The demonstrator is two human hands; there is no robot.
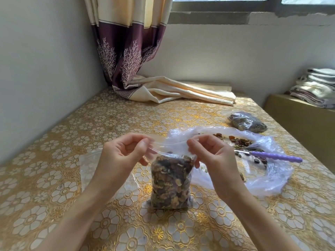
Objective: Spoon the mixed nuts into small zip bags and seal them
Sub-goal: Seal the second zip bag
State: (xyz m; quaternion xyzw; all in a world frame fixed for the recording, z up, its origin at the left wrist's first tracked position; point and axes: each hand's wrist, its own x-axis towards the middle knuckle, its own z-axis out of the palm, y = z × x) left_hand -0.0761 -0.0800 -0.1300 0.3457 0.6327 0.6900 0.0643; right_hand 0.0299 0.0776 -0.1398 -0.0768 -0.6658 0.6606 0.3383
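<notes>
A small zip bag packed with mixed nuts stands upright on the table in front of me. My left hand pinches the left end of its top strip and my right hand pinches the right end, with the strip stretched between them. Behind my right hand lies a large loose plastic bag spread flat, with a few leftover nuts on it. A spoon with a purple handle rests on that plastic. A second filled zip bag lies farther back on the right.
An empty clear zip bag lies flat under my left forearm. The table wears a gold floral cloth. A curtain drapes onto its far edge. A wall runs along the left. Folded cloths sit on a side shelf at right.
</notes>
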